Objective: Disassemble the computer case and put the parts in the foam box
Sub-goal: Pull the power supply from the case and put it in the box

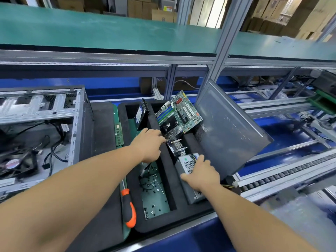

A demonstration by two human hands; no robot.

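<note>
Both bare forearms reach forward and down over the black foam box (181, 218). The left hand (149, 144) lies palm down, knuckles up, across the foam divider at the near corner of the motherboard (179, 117); its fingertips disappear under the board's edge, so I cannot tell whether it is gripping or only touching. The right hand (201, 172) presses flat on the power supply (189, 176), fingers spread and fairly straight, thumb out to the left along the casing, holding nothing in a pinch.

The motherboard stands tilted in the far compartment, green and crowded with slots, a dark square near its middle. The power supply is a grey metal block with a perforated end, sitting in the right-hand compartment with coloured wires at its far end. Beyond it a cluster of shiny metal pins sticks up from a dark part. A black drive (142, 115) with a blue label stands upright in the far left compartment. The near left compartment has a green floor scattered with small dark screws (154, 188).

A flat grey side panel (229, 128) leans at an angle against the right side of the box. A screwdriver (128, 206) with an orange and black handle lies on the mat just left of the box, and a green memory stick (119, 132) lies farther up. The opened case (43, 113), bare steel frame with loose black cables and a fan inside, sits at the left.
</note>
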